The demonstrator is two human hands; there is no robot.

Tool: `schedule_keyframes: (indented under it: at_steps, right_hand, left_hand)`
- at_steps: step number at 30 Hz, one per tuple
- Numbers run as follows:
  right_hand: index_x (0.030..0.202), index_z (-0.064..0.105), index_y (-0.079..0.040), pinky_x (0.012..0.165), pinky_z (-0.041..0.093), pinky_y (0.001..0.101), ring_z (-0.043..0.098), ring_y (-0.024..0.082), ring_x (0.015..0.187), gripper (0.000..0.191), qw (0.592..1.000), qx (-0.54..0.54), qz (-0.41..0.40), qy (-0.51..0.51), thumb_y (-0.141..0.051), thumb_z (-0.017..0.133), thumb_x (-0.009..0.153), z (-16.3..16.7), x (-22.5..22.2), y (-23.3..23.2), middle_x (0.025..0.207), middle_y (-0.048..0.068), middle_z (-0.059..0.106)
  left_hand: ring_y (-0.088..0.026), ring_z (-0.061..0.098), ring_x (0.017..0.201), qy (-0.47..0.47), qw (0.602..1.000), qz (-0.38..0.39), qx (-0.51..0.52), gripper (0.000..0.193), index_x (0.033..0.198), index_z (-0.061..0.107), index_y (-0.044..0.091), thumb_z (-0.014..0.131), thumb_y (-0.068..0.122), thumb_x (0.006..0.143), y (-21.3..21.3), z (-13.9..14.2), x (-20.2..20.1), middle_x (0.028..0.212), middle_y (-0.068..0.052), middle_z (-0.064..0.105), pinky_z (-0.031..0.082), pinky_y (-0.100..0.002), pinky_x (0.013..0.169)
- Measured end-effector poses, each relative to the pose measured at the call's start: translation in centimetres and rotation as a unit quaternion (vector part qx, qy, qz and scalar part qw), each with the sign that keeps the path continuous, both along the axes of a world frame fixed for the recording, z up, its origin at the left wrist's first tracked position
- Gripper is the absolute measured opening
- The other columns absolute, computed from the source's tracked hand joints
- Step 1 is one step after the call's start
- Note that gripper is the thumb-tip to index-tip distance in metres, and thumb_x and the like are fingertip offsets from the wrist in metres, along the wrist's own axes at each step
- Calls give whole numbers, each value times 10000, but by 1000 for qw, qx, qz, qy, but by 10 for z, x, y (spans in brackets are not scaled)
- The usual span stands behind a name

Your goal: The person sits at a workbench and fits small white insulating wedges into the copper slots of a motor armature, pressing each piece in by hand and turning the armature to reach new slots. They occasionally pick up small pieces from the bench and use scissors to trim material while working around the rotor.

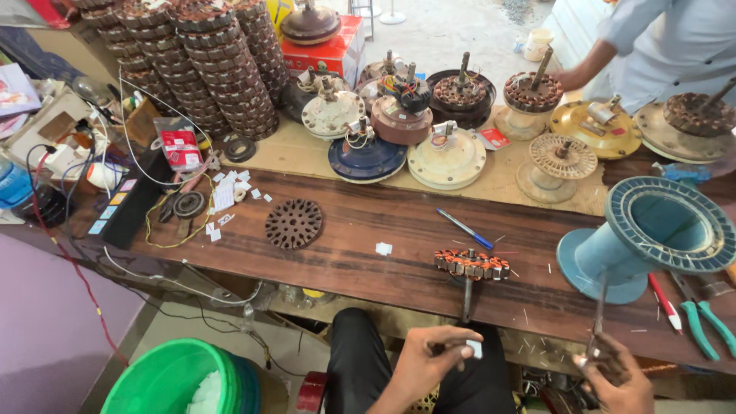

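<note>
I look down on a long dark wooden counter [345, 230] with streaked grain, its far part covered by a sheet of brown cardboard [307, 153]. Beyond it lies a pale, speckled concrete floor [452, 31] in bright daylight. At lower left I see a lilac-painted wall face [46, 322] below the counter's edge, with a green plastic bucket [169, 376] standing on the grey floor just beside it. Light is even, without hard shadows.
</note>
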State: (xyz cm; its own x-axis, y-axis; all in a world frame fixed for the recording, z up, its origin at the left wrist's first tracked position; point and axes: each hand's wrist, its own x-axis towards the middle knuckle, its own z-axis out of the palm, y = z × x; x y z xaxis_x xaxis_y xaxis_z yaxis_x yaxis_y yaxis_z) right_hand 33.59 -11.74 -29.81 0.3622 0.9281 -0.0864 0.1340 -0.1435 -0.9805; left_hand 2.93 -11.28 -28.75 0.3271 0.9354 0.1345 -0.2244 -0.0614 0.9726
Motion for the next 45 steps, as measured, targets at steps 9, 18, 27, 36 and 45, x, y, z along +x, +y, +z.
schedule_keyframes:
  at_steps: [9, 18, 27, 36, 45]
  right_hand:
    - [1277, 600, -73, 690, 498, 290, 612, 124, 857, 568, 989, -29, 73, 126, 12, 793, 750, -2, -64, -7, 939, 10, 627]
    - [1274, 647, -51, 719, 508, 283, 618, 119, 824, 570, 954, -120, 232, 149, -40, 801, 726, 1, -59, -27, 907, 18, 657]
    - [1365, 650, -55, 698, 502, 261, 602, 83, 770, 724, 898, -181, 382, 120, -76, 830, 665, 19, -70, -25, 840, -9, 653]
    - [1369, 674, -72, 637, 475, 275, 560, 87, 681, 708, 888, -214, 399, 83, -37, 798, 673, 24, -80, -21, 728, -12, 620]
    - [1320, 701, -46, 712, 520, 265, 601, 70, 730, 580, 896, -207, 386, 67, 6, 743, 745, 31, -79, -23, 748, -11, 646]
  left_hand:
    - [-80, 682, 695, -1, 998, -4, 58, 165, 1106, 761, -4, 707, -19, 950, 20, 34, 20, 1007, -77, 768, 556, -237, 636]
    - [-66, 675, 622, 67, 995, 57, 37, 148, 1079, 763, -3, 732, 44, 942, 52, 51, 24, 870, -59, 779, 542, -239, 573]
    - [-38, 633, 607, 27, 995, 88, -24, 135, 1040, 761, -7, 741, 96, 956, 60, 40, 27, 785, -18, 732, 517, -225, 532]
    - [-43, 649, 601, 66, 991, 118, -19, 124, 1014, 761, -9, 730, 97, 958, 49, 38, 18, 766, -28, 743, 519, -222, 531]
    - [-49, 651, 572, 71, 990, 117, -33, 126, 978, 763, -16, 730, 103, 949, 47, 38, 16, 749, -39, 745, 519, -225, 504]
